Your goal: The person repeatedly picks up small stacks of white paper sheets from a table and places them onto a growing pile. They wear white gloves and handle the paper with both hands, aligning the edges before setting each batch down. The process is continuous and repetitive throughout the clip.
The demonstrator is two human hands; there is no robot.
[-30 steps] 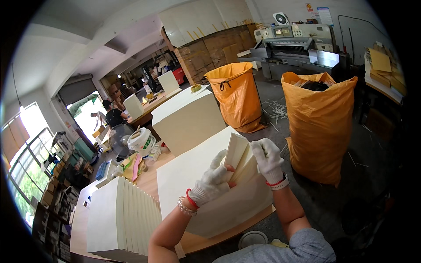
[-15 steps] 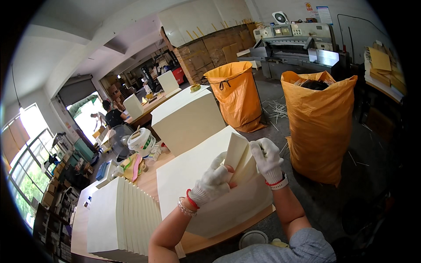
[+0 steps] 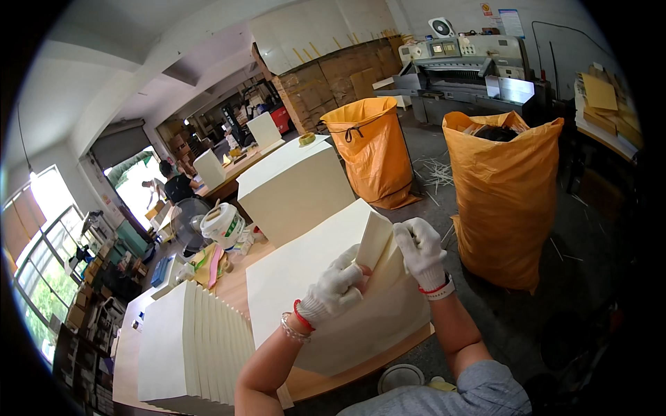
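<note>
A large stack of cream-white paper (image 3: pixel 291 277) lies in front of me on the wooden table. My left hand (image 3: pixel 334 284), in a white glove with bare fingertips showing, is closed on a bunch of sheets (image 3: pixel 375 234) bent up at the stack's right edge. At the far end of that raised edge is my right hand (image 3: pixel 420 251), also gloved, with its fingers curled in against the sheets. Whether a sheet is pinched between those fingers is hidden. To the left, a second pile of paper (image 3: pixel 165 340) stands in stepped, offset bundles.
Behind the stack stands a tall paper block (image 3: pixel 291 184) with a tape roll (image 3: pixel 307 139) on top. A white bucket (image 3: pixel 223 225) and a fan (image 3: pixel 189 220) are at the left. Orange sacks (image 3: pixel 371 149) (image 3: pixel 503 201) stand beyond the table, near a paper cutting machine (image 3: pixel 465 76).
The raised sheets stand slightly more closed together, and my left fingers have shifted a little on them. My right hand stays at the same corner, nearly still.
</note>
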